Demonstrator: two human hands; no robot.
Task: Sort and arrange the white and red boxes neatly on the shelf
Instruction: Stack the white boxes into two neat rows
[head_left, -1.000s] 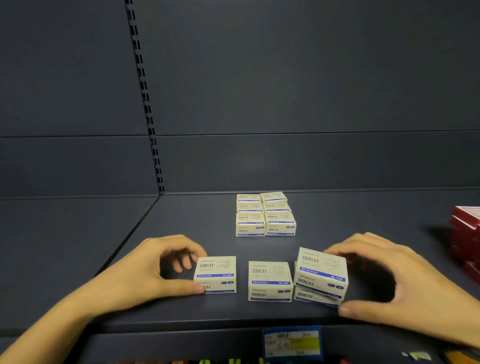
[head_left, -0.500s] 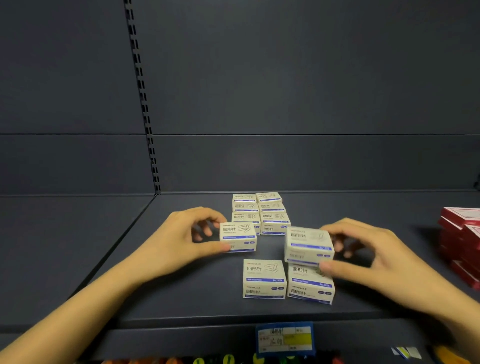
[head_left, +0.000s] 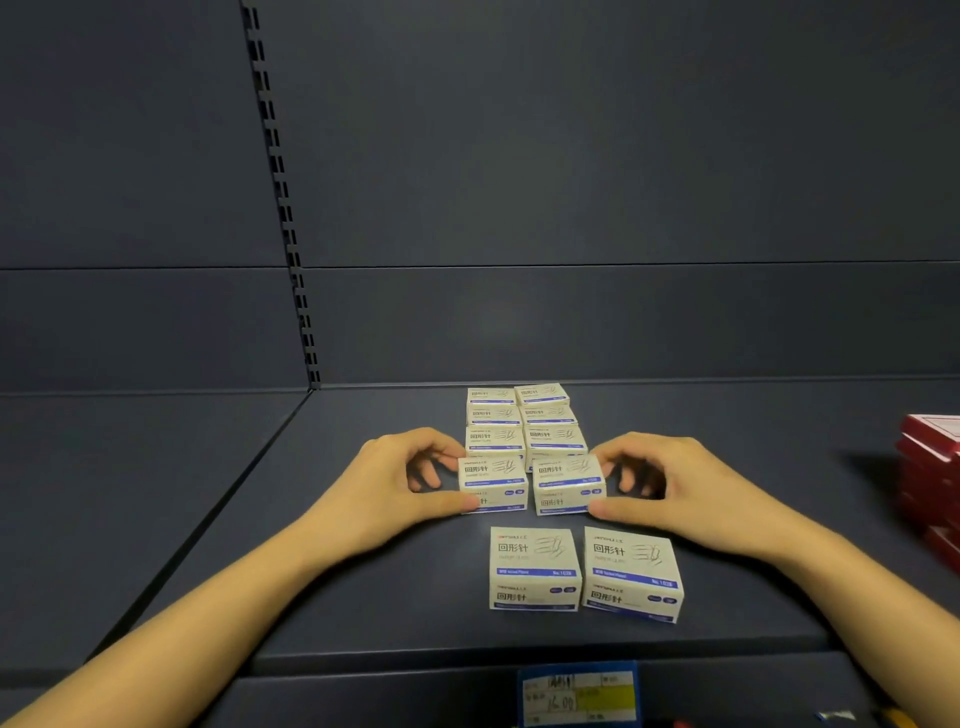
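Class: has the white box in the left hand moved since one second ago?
Yes. The white box went back from the shelf front edge to the rear block of boxes.

Back wall: dark blue-grey metal panels (head_left: 571, 182), one horizontal seam at mid-height.
Upright: slotted strip (head_left: 283, 208) running down to the shelf, left of centre.
Shelf: dark matte board (head_left: 363, 597).
Front edge: blue and yellow price tag (head_left: 579, 693).
Light: dim.
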